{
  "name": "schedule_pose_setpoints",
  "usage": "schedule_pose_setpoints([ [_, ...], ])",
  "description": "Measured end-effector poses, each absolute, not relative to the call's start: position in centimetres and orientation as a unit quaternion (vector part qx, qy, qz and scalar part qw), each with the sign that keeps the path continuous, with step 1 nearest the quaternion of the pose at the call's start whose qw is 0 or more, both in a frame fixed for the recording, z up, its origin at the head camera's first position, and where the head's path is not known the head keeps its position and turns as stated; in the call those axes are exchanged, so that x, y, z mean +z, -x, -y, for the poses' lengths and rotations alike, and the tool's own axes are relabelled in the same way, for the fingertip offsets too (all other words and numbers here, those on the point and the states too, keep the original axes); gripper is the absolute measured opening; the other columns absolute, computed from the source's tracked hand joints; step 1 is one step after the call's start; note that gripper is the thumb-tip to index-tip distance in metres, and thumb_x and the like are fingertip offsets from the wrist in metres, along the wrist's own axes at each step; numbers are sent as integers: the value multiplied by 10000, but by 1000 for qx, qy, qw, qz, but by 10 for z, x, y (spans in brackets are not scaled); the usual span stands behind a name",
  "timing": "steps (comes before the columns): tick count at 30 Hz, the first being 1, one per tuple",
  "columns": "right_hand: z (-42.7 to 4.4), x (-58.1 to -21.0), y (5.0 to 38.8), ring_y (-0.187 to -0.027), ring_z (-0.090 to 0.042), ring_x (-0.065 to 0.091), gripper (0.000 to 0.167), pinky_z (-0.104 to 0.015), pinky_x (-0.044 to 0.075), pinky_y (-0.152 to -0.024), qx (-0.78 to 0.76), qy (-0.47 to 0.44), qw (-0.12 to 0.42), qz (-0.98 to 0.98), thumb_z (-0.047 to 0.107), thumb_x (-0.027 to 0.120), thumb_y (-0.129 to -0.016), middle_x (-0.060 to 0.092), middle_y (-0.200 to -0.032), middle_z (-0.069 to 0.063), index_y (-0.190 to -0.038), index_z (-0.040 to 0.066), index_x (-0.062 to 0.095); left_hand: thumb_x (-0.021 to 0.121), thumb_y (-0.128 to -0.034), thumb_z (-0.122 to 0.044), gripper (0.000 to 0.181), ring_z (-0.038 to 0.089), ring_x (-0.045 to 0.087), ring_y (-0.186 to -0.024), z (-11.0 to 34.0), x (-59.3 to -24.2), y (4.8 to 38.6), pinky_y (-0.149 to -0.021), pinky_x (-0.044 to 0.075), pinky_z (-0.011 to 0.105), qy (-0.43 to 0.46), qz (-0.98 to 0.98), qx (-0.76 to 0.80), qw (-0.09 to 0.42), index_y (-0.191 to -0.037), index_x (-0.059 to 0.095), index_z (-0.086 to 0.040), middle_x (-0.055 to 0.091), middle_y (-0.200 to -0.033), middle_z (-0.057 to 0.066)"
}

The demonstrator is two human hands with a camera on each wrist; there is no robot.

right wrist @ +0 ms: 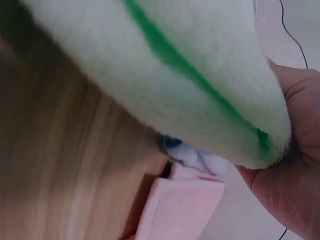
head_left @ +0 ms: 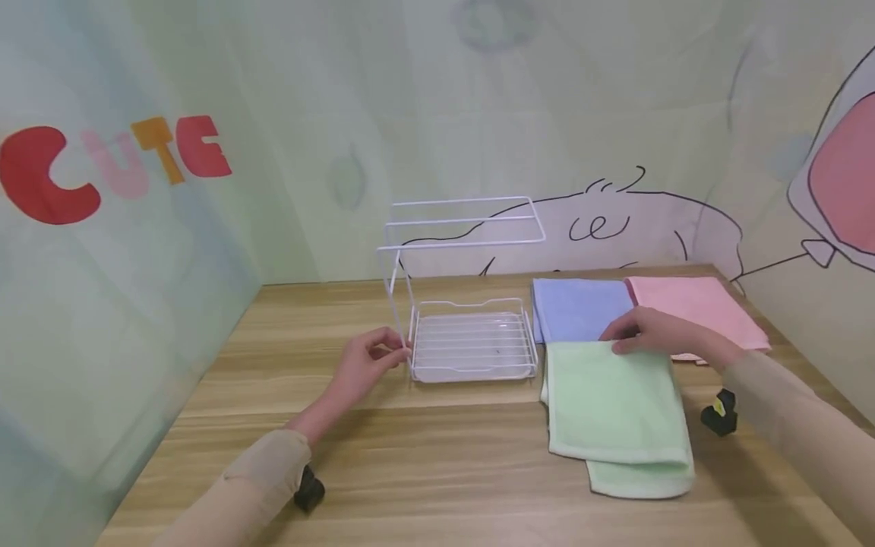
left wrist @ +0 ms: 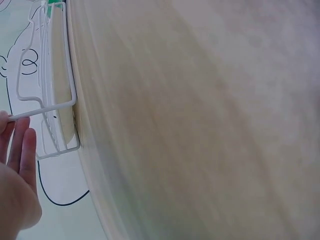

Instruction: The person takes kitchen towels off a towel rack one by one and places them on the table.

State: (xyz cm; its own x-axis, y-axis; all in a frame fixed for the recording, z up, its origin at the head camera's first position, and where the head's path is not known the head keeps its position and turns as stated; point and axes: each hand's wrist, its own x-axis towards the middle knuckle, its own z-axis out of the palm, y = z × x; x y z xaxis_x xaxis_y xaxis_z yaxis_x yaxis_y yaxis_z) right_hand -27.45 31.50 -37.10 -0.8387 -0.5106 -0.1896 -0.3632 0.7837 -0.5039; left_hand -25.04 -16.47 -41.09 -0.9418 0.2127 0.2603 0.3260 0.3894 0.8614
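Note:
A white wire rack (head_left: 472, 243) with a clear tray (head_left: 472, 349) in its base stands on the table. My left hand (head_left: 365, 365) pinches the upright wire at the rack's left side; in the left wrist view its fingers (left wrist: 20, 145) meet a white wire. A folded light green towel (head_left: 615, 410) hangs from my right hand (head_left: 659, 334), which grips its far edge with the thumb on the near side. In the right wrist view the towel (right wrist: 210, 65) fills the upper part and hides most of the fingers.
A folded blue towel (head_left: 581, 308) and a folded pink towel (head_left: 697, 308) lie at the back right, behind the green one. The wooden table (head_left: 424, 471) ends at a fabric backdrop (head_left: 328, 114). Dark wrist mounts (head_left: 309, 490) sit under both sleeves.

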Motion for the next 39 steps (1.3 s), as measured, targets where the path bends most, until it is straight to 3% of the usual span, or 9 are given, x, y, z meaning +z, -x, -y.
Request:
schedule_pose_setpoints([
  [7, -309, -371, 279, -974, -112, 647, 211, -215, 542, -846, -219, 250, 175, -927, 145, 680, -917, 749, -1099, -43, -1116, 120, 745, 722, -889, -79, 98, 390, 736, -803, 166, -410, 250, -689, 598, 187, 170, 828, -531, 59, -915, 674, 2, 750, -1020, 214],
  [17, -304, -381, 282, -1078, -223, 663, 288, -488, 541, -992, -203, 234, 199, -930, 151, 676, -923, 727, -1182, -111, -1198, 71, 705, 719, -890, -81, 105, 398, 728, -815, 165, -407, 250, -694, 597, 190, 164, 834, -525, 48, -941, 677, 0, 745, -1041, 211],
  [29, -303, -385, 290, -1071, -223, 659, 306, -485, 541, -973, -205, 237, 187, -931, 127, 649, -930, 716, -1207, -135, -1227, 65, 687, 720, -889, -80, 109, 382, 728, -820, 164, -408, 251, -707, 604, 201, 169, 837, -519, 48, -960, 681, -7, 742, -1027, 200],
  [39, -306, -379, 293, -1028, -212, 682, 251, -446, 572, -934, -197, 250, 178, -931, 125, 668, -920, 741, -1143, -125, -1155, 55, 724, 724, -886, -76, 99, 397, 729, -816, 165, -409, 251, -679, 589, 177, 166, 837, -519, 52, -954, 690, -13, 745, -1003, 199],
])
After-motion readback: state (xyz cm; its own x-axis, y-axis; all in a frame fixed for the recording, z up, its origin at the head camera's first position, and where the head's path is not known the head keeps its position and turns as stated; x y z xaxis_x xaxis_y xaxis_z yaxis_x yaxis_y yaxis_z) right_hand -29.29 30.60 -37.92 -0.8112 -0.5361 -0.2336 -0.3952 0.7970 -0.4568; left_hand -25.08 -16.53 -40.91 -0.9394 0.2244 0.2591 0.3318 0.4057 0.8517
